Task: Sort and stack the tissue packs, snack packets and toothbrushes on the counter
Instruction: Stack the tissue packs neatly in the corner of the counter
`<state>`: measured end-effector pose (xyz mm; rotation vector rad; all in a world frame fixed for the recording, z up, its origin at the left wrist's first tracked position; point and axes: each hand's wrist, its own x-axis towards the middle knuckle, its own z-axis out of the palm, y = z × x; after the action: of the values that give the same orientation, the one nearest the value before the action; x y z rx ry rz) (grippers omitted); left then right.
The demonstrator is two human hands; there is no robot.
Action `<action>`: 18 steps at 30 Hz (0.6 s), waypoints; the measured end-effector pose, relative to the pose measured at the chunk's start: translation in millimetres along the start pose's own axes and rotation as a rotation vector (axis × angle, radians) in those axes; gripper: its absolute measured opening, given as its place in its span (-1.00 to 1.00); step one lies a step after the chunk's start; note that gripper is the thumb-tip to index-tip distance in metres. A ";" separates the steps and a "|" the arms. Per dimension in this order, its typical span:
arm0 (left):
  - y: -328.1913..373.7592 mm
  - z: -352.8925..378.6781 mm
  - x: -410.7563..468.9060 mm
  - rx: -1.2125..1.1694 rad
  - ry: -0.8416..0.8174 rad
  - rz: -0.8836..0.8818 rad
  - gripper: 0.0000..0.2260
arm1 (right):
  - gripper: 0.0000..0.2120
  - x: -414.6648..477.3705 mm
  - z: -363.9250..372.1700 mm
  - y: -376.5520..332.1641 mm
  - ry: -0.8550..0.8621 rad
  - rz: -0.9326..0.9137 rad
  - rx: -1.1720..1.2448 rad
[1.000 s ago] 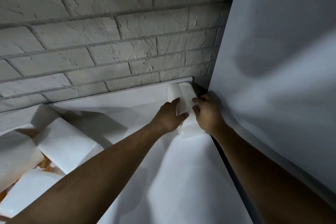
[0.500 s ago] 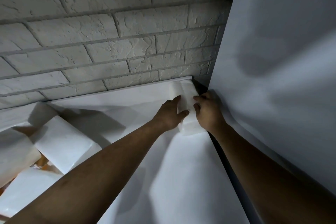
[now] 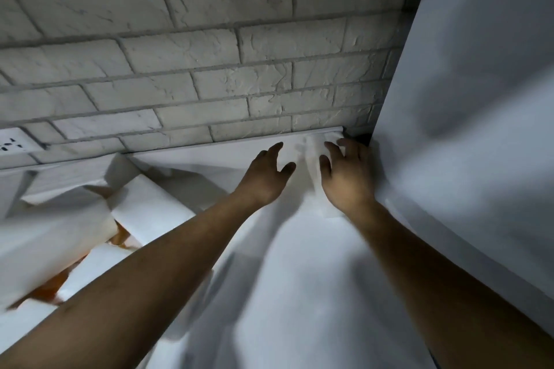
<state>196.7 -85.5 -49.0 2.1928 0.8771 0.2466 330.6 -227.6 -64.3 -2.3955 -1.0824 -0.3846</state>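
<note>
Grip released, my left hand [image 3: 266, 178] and right hand [image 3: 349, 183] flank the white wrapped tissue pack [image 3: 310, 156] at one o'clock. The corner [image 3: 358, 137] likely keeps it square.

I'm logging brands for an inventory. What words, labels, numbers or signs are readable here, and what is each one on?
No text can be read anywhere.
On the corner tissue pack: plain white and blurred, no print shows.
On the tissue packs at left: white wrap, no label visible.
On the orange packets under them: mostly hidden, nothing legible.
On the wall socket: only slots, no lettering visible.
</note>
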 end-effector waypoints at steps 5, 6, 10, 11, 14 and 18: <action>-30.9 -57.0 -34.9 -0.025 0.169 -0.028 -0.44 | -0.48 -10.3 -0.7 -66.5 -0.077 -0.067 0.096; -37.3 -68.3 -42.5 -0.010 0.202 -0.024 -0.46 | -0.46 -13.9 -1.4 -80.7 -0.096 -0.079 0.115; -63.7 -104.7 -70.6 0.023 0.305 -0.039 -0.53 | -0.54 -27.5 1.7 -130.2 -0.228 -0.109 0.167; -71.2 -112.9 -78.2 0.030 0.319 -0.045 -0.54 | -0.55 -31.3 3.5 -142.2 -0.260 -0.124 0.169; -96.4 -136.3 -101.5 0.078 0.350 -0.053 -0.55 | -0.53 -44.7 9.4 -179.5 -0.352 -0.168 0.179; -126.2 -159.0 -124.0 0.192 0.344 -0.069 -0.60 | -0.49 -59.7 20.7 -219.5 -0.470 -0.192 0.192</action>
<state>-27.8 -14.6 -15.3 2.3299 1.2050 0.5374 126.3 -128.4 -40.0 -2.2686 -1.4831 0.2298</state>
